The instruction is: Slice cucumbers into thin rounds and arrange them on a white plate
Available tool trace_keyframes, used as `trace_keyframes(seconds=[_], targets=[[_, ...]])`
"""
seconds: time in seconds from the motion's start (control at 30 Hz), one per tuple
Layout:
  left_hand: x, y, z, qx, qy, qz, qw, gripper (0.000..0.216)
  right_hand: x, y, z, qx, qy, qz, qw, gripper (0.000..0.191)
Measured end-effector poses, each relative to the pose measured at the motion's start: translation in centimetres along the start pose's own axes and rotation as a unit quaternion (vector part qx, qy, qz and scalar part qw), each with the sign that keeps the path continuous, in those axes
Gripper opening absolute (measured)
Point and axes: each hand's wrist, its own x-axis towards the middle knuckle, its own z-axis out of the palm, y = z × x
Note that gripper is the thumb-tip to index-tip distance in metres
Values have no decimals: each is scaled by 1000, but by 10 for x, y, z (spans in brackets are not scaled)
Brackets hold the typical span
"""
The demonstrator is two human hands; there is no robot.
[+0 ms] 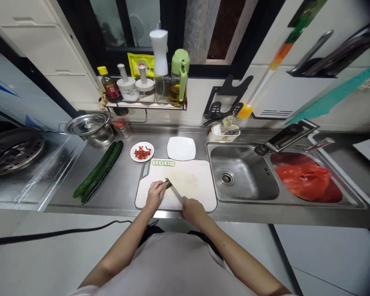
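Observation:
My right hand (193, 209) is closed around the handle of a kitchen knife (176, 193), its blade pointing up and left over the white cutting board (200, 185). At the blade's tip, my left hand (156, 193) grips a short dark green cucumber piece (168, 183), mostly hidden by the fingers. A row of thin cucumber slices (163, 163) lies along the board's upper left edge. Just beyond the board sits a white square plate (181, 148). To its left, a small white dish (142, 158) holds chopped red pieces (142, 153).
Two whole cucumbers (100, 174) lie on the steel counter at left, near a lidded pot (92, 128). A sink (245, 176) with a red plastic bag (305, 181) is at right. Bottles and jars stand on a wall rack (147, 106) behind.

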Motion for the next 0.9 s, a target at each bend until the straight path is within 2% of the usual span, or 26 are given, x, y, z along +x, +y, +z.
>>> trace_keyframes(seconds=[0.47,0.9], targets=[[0,-1,0,-8,-2,-2,1000,25,24,-14,-9,-3,-15,-2,1000,28],[0,-2,-1,-3,-9,-2,1000,25,45,-20,-2,-1,25,-20,999,28]])
